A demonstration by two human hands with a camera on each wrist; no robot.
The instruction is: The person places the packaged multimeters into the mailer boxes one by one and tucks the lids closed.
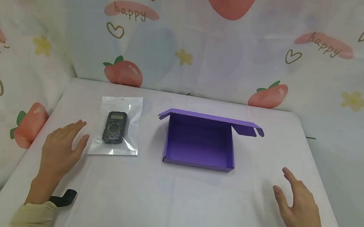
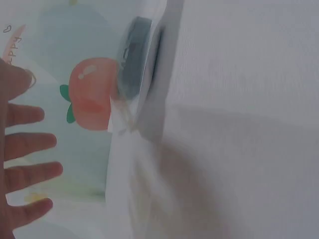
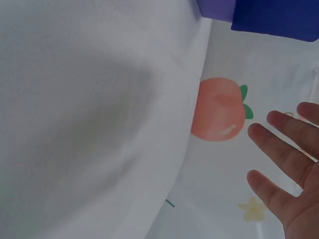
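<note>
My left hand [image 1: 61, 150] hovers at the left of the table, fingers extended and holding nothing. Just right of it lies a clear plastic zip bag [image 1: 131, 134] with a black digital multimeter [image 1: 114, 128] inside; in the left wrist view the multimeter [image 2: 134, 57] looks blurred through the plastic. A purple cardboard box [image 1: 200, 142] lies at the centre with its lid raised at the back and side flaps sticking out. Over the right part of the table my right hand [image 1: 303, 211] is empty, fingers spread, apart from the box. A corner of the box [image 3: 274, 20] shows in the right wrist view.
A white cloth covers the table [image 1: 171, 203]. Behind and beside it hangs a curtain [image 1: 209, 56] printed with peaches, hearts and flowers. Black wrist straps [image 1: 64, 198] show at both wrists, and a beige sleeve [image 1: 34, 216] covers the left forearm.
</note>
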